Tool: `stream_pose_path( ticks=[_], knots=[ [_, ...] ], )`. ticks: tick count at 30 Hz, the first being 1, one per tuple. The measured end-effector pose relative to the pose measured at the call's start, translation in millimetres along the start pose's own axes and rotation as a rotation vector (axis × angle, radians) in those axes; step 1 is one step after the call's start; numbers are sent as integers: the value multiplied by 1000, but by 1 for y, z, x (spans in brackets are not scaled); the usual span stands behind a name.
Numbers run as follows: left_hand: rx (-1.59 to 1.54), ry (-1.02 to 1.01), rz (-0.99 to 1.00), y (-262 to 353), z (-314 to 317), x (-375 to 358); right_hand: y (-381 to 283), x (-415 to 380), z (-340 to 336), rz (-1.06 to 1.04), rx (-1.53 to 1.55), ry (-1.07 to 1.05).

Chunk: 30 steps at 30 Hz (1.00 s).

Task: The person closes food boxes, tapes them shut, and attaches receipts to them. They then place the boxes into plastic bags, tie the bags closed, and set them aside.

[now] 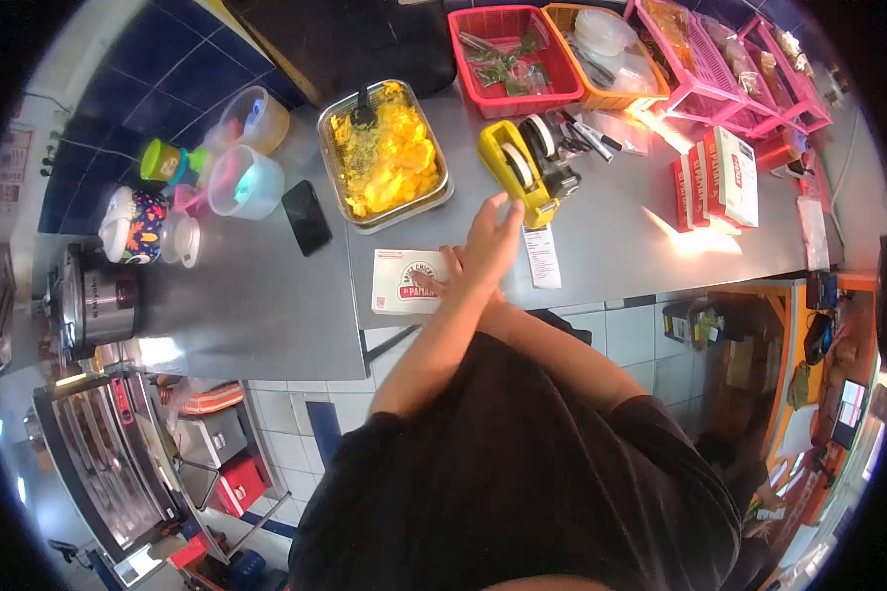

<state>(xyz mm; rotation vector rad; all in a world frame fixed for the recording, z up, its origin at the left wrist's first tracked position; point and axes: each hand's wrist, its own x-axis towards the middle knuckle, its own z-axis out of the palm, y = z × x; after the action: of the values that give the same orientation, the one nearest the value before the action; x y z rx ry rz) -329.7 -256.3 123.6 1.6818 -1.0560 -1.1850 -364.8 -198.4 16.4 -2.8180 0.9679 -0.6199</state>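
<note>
At the near edge of the table (616,236), left of its middle, a white printed carton (389,274) is laid flat. It appears shut, and no tape or slip can be made out on the uncovered part of its lid. The lid is covered in part by the right hand (441,279), whose grip is spread, palm down. The left forearm is crossed over the right, and the left hand (493,236) is held up to the near end of the yellow tape dispenser (537,209); whether tape is pinched in its grip cannot be told. A printed slip (544,264), apparently unattached, is laid between the dispenser and the near edge, to the right of the carton. A tray of yellow food (389,163) is set behind the carton, toward the back edge, with a phone (307,218) to its left. More cartons (729,182) are stood together toward the right end.
</note>
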Motion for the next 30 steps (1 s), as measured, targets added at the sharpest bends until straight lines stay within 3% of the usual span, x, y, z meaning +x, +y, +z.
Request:
stream_pose_path(
  ticks=[2, 3, 5, 6, 7, 9, 10, 13, 15, 17, 18, 20, 21, 23, 24, 25, 27, 28, 30],
  knots=[
    [193, 327, 344, -14, 40, 19, 5, -5, -18, -21, 30, -15],
    [203, 336, 345, -13, 53, 23, 9, -8, -24, -38, 48, -35],
    [-121, 272, -8, -15, 72, 29, 18, -16, -26, -43, 72, -64],
    [-417, 71, -296, 3, 70, 25, 21, -20, -25, -61, 79, -76],
    [-406, 90, -293, -1, 75, 28, 24, -22, -23, -82, 85, -88],
    [-653, 51, -540, -2, 80, 40, 25, -21, -19, -88, 101, -85],
    [-671, 136, -603, 0, 85, 44, 24, -22, -17, -75, 106, -98],
    [-779, 111, -618, -13, 79, 52, 29, -27, -22, -42, 290, -151],
    [-762, 104, -550, -21, 81, 43, 31, -29, -27, -48, 324, -152],
    [-737, 198, -240, -22, 94, 21, 27, -28, -26, -28, 269, -178],
    [-733, 205, -245, -30, 99, 19, 28, -25, -35, -30, 278, -179],
    [83, 228, 158, -57, 104, 12, 30, -21, -62, 2, 293, -312],
    [79, 254, 142, -57, 103, 7, 28, -23, -61, -23, 304, -327],
    [647, 354, 141, -30, 96, 3, 29, -19, -55, -21, 290, -305],
    [653, 239, -31, -3, 90, -8, 28, -21, -48, -32, 274, -279],
    [652, 273, -64, 11, 83, -23, 28, -25, -39, -69, 297, -293],
    [792, 483, 43, 24, 72, -52, 34, -24, -23, -61, 321, -269],
    [628, 564, 164, 6, 56, -63, 33, -25, -18, -77, 335, -274],
    [43, 447, 100, -31, 12, -86, 33, -26, -12, -48, 315, -235]
  ],
)
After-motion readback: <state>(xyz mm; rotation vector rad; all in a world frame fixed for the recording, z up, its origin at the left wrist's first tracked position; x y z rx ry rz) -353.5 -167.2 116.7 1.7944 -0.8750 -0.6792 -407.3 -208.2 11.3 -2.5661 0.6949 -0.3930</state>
